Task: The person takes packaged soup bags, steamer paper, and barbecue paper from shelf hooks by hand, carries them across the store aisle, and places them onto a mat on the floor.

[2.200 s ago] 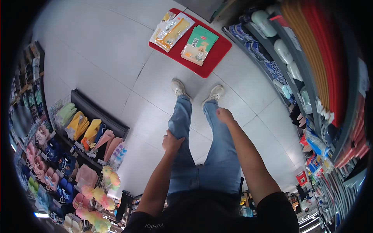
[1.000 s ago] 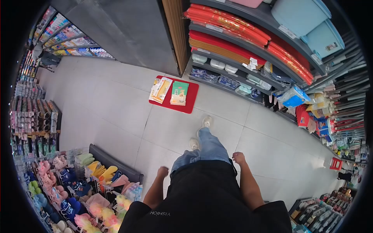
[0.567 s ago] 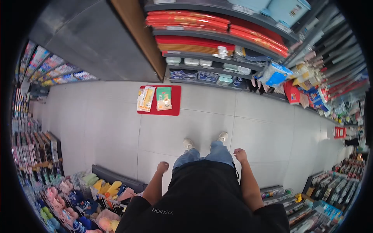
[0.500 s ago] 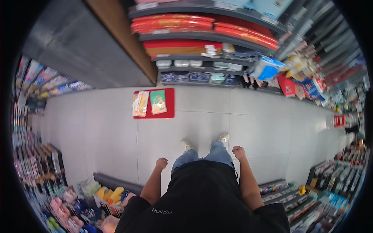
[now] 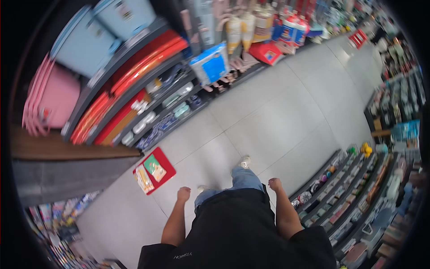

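Observation:
My left hand [image 5: 183, 193] hangs beside my hip with its fingers curled in, and no object shows in it. On the other side, my right hand [image 5: 275, 184] is held away from my thigh, also loosely closed, with nothing visible in it. Neither hand touches any goods. Nearest my left hand on the floor lies a red mat [image 5: 168, 168]. A green packet [image 5: 155, 167] and a pale yellow-and-white packet [image 5: 144, 179] rest on the mat, side by side. Below my right hand I see only floor and my jeans.
Ahead on the left, a shelf unit holds light blue bins [image 5: 87, 42], pink baskets [image 5: 58, 96] and red packages [image 5: 145, 60]. A blue packet [image 5: 212, 65] hangs at its end. Stepped shelves [image 5: 340, 193] of small goods stand close on my right. Grey tiled floor [image 5: 268, 112] runs between.
My view has turned to the right, so the shelves and red mat appear tilted and shifted down and left. My feet have stepped. Both hands remain by my sides, loosely closed.

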A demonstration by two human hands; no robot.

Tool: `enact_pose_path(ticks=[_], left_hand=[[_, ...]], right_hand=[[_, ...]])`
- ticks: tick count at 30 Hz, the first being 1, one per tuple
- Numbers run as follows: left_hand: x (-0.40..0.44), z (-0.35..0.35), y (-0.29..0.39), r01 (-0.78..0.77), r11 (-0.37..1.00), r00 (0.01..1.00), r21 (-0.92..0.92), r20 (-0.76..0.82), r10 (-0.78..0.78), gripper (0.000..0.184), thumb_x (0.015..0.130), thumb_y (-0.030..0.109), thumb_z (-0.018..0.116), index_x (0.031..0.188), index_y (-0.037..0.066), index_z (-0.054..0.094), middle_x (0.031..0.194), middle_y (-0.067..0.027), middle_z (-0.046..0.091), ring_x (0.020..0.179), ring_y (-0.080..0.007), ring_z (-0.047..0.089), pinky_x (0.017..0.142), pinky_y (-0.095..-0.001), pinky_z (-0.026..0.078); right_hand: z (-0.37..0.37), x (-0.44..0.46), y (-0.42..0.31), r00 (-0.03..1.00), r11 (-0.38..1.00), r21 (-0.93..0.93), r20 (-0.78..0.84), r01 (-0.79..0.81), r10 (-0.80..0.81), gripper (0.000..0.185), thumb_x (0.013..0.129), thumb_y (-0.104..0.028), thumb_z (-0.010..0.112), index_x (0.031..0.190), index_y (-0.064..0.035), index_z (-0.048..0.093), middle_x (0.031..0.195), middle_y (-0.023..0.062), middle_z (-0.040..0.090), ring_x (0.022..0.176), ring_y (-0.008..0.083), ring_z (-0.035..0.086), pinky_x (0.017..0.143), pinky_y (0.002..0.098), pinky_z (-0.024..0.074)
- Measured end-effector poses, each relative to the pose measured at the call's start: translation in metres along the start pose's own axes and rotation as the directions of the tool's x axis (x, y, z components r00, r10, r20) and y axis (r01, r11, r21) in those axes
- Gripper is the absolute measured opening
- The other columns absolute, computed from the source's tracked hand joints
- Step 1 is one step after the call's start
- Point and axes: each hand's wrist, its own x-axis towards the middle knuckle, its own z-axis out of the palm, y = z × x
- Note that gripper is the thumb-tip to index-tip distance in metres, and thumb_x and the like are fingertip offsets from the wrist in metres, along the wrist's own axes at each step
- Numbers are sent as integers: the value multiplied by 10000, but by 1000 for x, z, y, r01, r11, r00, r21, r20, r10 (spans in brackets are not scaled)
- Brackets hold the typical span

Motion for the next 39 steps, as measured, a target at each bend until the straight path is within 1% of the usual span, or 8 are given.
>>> enact_pose_path(ticks=[3,9,21,25,29,31,34,39], left_hand=[[28,23,105,-19,1000,997,-14,-80,18,185,798,197,566,873,86,694,910,-152,665,887,-302,633,804,-397,499],[94,0,274,-389,921,907,-24,-187,378,203,817,210,568,912,69,681,886,-168,664,863,-325,635,774,-406,501],[206,33,311,-400,832,874,384,433,220,292,786,312,552,867,71,697,935,-173,658,889,-352,628,766,-440,495],[230,28,369,-57,960,831,276,546,-108,296,774,295,557,909,74,701,1010,-145,659,933,-313,631,794,-430,493],[328,36,480,-540,612,611,578,769,-187,305,772,289,556,943,79,698,1033,-139,656,945,-303,630,801,-434,492],[390,40,554,-768,345,531,539,838,-126,312,771,286,556,959,82,697,1044,-135,655,951,-298,629,805,-436,492],[483,36,716,-594,594,779,543,574,254,284,811,239,473,888,50,670,945,-198,646,897,-371,620,796,-472,485],[566,13,1024,-738,648,669,189,333,665,258,834,206,515,950,35,670,892,-193,659,886,-337,635,771,-412,500]], right_hand=[[-39,6,21,1000,986,-168,-19,-5,2,224,743,-157,582,888,-23,688,764,134,685,678,236,664,639,343,527],[-105,40,33,958,949,261,-174,-178,228,239,733,-179,586,905,-50,691,773,125,688,719,244,670,693,359,524],[-164,106,41,947,867,467,-164,-173,277,241,766,-198,583,911,-40,694,765,127,687,687,224,667,669,340,523],[-225,118,91,876,774,513,-82,-372,475,252,733,-203,585,902,-54,699,855,155,679,816,288,649,765,363,511],[-298,128,142,808,707,584,-140,-399,572,236,778,-151,575,925,3,677,765,132,687,630,189,660,595,317,525],[-348,150,164,763,635,687,-181,-353,620,228,793,-134,567,934,16,666,757,120,681,624,181,651,570,310,514],[-396,187,182,693,478,854,-218,-205,687,227,822,-114,545,988,14,633,773,92,664,634,170,633,536,300,490],[-516,220,145,590,177,984,-139,-7,795,252,797,-99,558,997,44,613,803,120,663,690,192,653,552,281,501]])
